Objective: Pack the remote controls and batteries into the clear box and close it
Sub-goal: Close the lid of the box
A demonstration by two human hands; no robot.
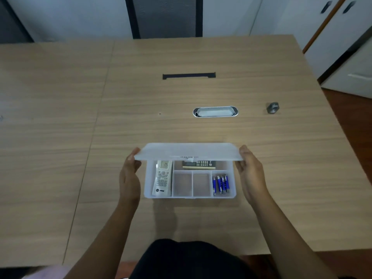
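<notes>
wood-grain table (pixel 201 127) with an oval metal grommet (pixel 215 112) and a small grey cylinder (pixel 273 107); white cabinets behind. left hand (pixel 129 174) and right hand (pixel 251 174) pinch the frosted lid's (pixel 189 151) ends, half hiding a dark remote (pixel 201 164). between the hands, the clear box (pixel 190 196) holds a white remote (pixel 162 179) and blue batteries (pixel 220 184).

office; desk (pixel 201 127), cable grommet (pixel 215 112), cabinets (pixel 342 27)

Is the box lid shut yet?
No. Both hands hold the lid raised above the box; compartments show.
</notes>
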